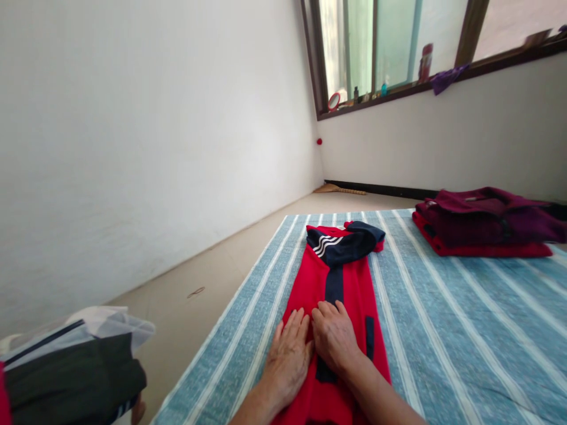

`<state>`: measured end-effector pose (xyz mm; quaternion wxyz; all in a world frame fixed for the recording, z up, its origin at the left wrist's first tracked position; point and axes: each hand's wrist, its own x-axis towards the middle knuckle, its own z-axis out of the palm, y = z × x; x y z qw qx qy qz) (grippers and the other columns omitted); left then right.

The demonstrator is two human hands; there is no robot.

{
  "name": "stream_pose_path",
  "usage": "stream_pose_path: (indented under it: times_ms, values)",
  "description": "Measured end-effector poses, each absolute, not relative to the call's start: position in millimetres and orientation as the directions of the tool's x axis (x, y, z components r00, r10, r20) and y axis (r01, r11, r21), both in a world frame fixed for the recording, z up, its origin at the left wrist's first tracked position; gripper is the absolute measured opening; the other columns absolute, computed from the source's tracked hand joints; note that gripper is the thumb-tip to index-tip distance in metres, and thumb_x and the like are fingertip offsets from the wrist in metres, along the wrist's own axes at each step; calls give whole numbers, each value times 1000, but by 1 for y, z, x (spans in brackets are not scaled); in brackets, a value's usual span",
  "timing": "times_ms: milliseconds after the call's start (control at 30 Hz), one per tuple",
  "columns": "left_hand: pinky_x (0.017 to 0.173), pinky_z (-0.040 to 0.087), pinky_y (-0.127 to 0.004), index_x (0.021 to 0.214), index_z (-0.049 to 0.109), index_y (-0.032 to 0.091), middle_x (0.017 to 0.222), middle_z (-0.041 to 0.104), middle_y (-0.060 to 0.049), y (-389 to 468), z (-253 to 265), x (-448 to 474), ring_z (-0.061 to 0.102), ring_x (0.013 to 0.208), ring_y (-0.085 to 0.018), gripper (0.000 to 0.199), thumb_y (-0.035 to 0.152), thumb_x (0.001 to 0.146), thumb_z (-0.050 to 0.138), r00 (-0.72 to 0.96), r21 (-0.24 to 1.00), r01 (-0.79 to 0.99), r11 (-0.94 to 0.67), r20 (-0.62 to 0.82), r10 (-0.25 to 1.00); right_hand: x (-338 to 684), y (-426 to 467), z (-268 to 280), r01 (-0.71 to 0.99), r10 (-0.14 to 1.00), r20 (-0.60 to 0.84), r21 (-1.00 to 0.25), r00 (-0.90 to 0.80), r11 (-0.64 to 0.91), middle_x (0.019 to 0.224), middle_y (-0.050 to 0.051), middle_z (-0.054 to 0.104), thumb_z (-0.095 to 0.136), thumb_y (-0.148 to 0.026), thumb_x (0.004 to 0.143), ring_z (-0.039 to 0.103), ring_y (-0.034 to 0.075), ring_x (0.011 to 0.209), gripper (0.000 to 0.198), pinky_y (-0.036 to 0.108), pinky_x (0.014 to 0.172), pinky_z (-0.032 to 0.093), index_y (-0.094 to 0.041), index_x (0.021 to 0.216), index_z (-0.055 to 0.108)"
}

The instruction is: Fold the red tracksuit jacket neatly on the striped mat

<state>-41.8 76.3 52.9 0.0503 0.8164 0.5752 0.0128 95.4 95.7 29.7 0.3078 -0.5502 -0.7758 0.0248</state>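
Note:
A red jacket with navy panels and white stripes lies lengthwise on the striped blue bedspread, its sides folded inward into a narrow strip. At the far end its navy shoulder part and collar are bunched over. My left hand rests flat on the left half of the jacket, fingers stretched out. Beside it, my right hand is on the navy centre strip with its fingers curled in against the fabric. The fingertips of the right hand are partly hidden. The jacket's near end runs out of view below my forearms.
Folded maroon and red clothes are stacked on the bedspread at the right. Dark and white clothes are piled at lower left, off the bed. A broom lies by the wall corner. Small items and a bottle line the windowsill.

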Motion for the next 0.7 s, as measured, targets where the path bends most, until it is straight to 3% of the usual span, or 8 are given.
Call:
stream_pose_path:
  times_ms: [233, 333, 433, 700]
  values:
    - [109, 31, -48, 127, 55, 22, 139, 49, -10, 94, 80, -44, 42, 130, -26, 45, 28, 84, 45, 365, 153, 925, -347, -110, 925, 94, 95, 31, 839, 885, 440, -414, -154, 352, 97, 10, 65, 48, -10, 82, 57, 26, 93, 18, 45, 95, 31, -19, 86, 63]
    - [108, 34, -40, 119, 60, 22, 131, 56, -10, 121, 92, -39, 48, 125, -22, 38, 25, 85, 42, 376, 167, 915, -367, -23, 926, 92, 96, 31, 838, 890, 434, -427, -140, 339, 97, 9, 65, 49, -11, 83, 57, 26, 93, 18, 44, 93, 32, -20, 86, 63]
    - [108, 33, -34, 120, 58, 17, 133, 55, -11, 155, 92, -24, 47, 126, -19, 38, 23, 86, 41, 338, 177, 922, -345, 72, 939, 91, 98, 29, 837, 895, 428, -440, -122, 325, 97, 8, 65, 50, -12, 83, 57, 25, 93, 16, 44, 93, 32, -20, 86, 64]
    - [109, 31, -36, 117, 57, 11, 136, 50, -16, 242, 64, 19, 42, 130, -23, 35, 17, 86, 42, 194, 256, 936, -243, 201, 960, 82, 106, 8, 811, 855, 516, -478, -52, 338, 95, 5, 66, 54, -13, 77, 57, 24, 95, 13, 43, 94, 32, -22, 82, 62]
